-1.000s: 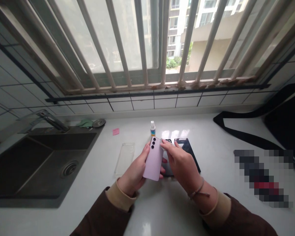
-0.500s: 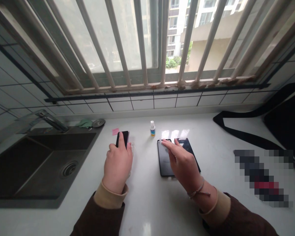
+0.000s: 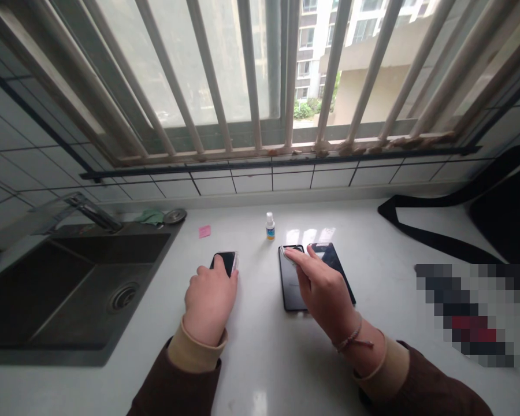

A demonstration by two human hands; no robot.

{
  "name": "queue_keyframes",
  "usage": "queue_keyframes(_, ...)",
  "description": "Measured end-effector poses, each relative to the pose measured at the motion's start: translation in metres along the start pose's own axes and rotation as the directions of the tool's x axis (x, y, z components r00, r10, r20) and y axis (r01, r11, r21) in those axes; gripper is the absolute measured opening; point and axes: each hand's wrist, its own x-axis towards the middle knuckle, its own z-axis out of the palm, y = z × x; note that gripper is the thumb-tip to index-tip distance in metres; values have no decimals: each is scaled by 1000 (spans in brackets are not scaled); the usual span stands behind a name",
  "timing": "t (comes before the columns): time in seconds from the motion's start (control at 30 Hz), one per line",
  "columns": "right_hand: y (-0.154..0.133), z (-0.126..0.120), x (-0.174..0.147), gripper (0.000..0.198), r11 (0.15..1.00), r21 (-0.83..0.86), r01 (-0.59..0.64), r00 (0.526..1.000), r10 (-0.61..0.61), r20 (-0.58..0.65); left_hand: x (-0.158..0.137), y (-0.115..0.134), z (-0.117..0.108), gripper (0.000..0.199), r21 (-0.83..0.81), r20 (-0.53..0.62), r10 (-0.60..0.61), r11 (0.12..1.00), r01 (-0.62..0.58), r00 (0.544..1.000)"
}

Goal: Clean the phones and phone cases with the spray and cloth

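My left hand (image 3: 211,300) is closed around a black phone (image 3: 226,261), with the index finger lying on its dark face. A clear edge, like a transparent case (image 3: 237,260), shows along the phone's right side. My right hand (image 3: 327,286) is over two dark slabs side by side, a tablet (image 3: 291,289) with a dark screen and a second dark device (image 3: 329,252), which the hand partly covers. Its fingers are pressed together at the tablet's top on a small thing with a pale curved rim (image 3: 282,251), mostly hidden.
Behind the devices stands a small white bottle (image 3: 270,226). A pink sticky note (image 3: 204,231) lies beyond my left hand. To the left is a dark sink (image 3: 80,289) with a faucet (image 3: 93,211); a black strap (image 3: 416,202) lies right, by a blurred patch.
My left hand has drawn the phone back toward me, away from the pink note, and turned it. The clear edge now sits against the phone. The right hand looks still.
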Motion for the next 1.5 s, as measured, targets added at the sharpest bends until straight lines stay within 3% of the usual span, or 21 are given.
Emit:
queue_keyframes(0.13, -2, -1, 1, 43, 1000, 23, 15, 1000, -15, 19, -2, 8, 3, 57, 30, -4, -10, 999, 10, 1000)
queue_keyframes(0.27, -5, -1, -1, 42, 998, 59, 9, 991, -17, 131, -1, 13, 7, 61, 21, -32, -40, 999, 40, 999)
queue_keyframes(0.63, -4, 7, -10, 41, 997, 7, -80, 924, 71, 376, 1, 19, 13, 57, -32, -123, -24, 999, 21, 992)
queue_keyframes(0.87, -7, 8, -9, 37, 986, 53, -159, 879, 117, 462, 10, 21, 14, 54, -80, -156, 46, 995, -59, 987)
queue_keyframes(1.17, -15, 11, -13, 36, 953, 256, -163, 838, -3, 546, 13, 25, 17, 48, -116, -168, 36, 992, -56, 985)
queue_keyframes(1.27, -18, 9, -13, 37, 942, 302, -146, 840, -44, 542, 11, 27, 15, 53, -132, -216, 4, 991, -33, 976)
queue_keyframes(1.37, -21, 3, -9, 34, 943, 307, -128, 888, -29, 459, 6, 30, 9, 52, -160, -303, 30, 984, -82, 952)
queue_keyframes(1.43, -21, -2, -5, 31, 939, 299, -168, 937, 57, 344, 2, 34, 4, 43, -186, -326, 89, 970, -156, 941)
queue_keyframes(1.5, -19, -6, -1, 26, 899, 323, -296, 945, 226, 237, -5, 40, 3, 37, -210, -307, 190, 942, -261, 932)
